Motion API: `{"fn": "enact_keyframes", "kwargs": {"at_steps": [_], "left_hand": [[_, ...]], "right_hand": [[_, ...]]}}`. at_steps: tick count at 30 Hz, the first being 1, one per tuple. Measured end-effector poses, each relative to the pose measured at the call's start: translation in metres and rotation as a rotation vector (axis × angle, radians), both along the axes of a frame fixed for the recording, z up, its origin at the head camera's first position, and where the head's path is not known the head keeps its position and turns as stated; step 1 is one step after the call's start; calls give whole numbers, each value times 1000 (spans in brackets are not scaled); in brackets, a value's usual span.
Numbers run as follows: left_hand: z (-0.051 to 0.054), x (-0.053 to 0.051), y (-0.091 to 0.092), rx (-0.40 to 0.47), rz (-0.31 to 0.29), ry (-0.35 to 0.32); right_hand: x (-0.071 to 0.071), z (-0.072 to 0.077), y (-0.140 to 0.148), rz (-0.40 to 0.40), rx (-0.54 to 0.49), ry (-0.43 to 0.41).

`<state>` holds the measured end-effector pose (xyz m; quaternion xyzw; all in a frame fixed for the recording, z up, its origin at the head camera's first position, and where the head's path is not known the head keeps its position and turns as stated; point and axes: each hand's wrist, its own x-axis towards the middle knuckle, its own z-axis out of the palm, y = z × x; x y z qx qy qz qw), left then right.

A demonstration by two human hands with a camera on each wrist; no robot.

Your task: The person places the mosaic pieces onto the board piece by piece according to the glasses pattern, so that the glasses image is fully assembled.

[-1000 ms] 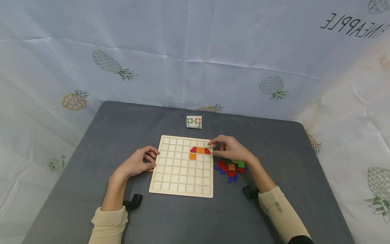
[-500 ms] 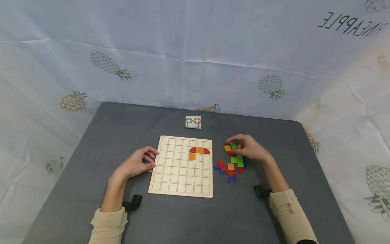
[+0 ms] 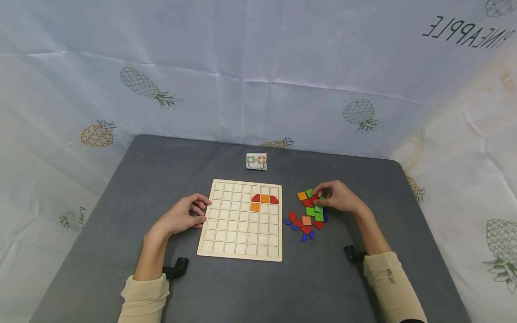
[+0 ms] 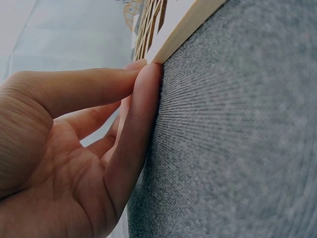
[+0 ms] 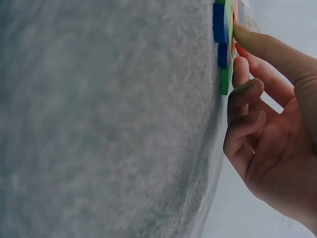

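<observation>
A pale wooden grid board (image 3: pixel 241 224) lies on the grey table with red rounded pieces and orange squares (image 3: pixel 255 207) in its upper right cells. At its left edge the left hand (image 3: pixel 181 215) rests its thumb and fingertips; the left wrist view shows the hand (image 4: pixel 84 148) touching the board's edge (image 4: pixel 185 32). To the board's right, the right hand (image 3: pixel 341 196) pinches a red piece (image 3: pixel 314 198) over the loose pieces. In the right wrist view, thumb and forefinger of that hand (image 5: pixel 277 124) meet beside green and blue pieces (image 5: pixel 220 24), partly hiding the red one.
Behind the board lies a small printed card (image 3: pixel 256 161). Loose red, blue, green and orange pieces (image 3: pixel 306 220) lie right of the board. A pineapple-print cloth (image 3: pixel 210 107) hangs behind the table. Black wrist-mounted devices (image 3: pixel 176 268) sit beside both forearms.
From the board's upper right edge, the right hand has moved right to the loose pieces, then slightly further right, where it now pinches a red one. The left hand stays at the board's edge.
</observation>
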<state>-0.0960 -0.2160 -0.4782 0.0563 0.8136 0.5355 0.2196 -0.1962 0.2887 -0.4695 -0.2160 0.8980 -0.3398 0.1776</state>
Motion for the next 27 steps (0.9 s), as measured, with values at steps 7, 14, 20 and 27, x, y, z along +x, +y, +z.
{"fn": "enact_keyframes", "kwargs": {"at_steps": [7, 14, 20, 27], "left_hand": [[-1, 0, 0, 8, -3, 1], [-1, 0, 0, 9, -2, -2], [0, 0, 0, 9, 0, -3], [-1, -1, -1, 3, -4, 4]], "right_hand": [[2, 1, 2, -11, 16, 29], [-2, -3, 8, -29, 12, 13], [-9, -4, 14, -8, -5, -19], [-13, 0, 15, 20, -14, -97]]}}
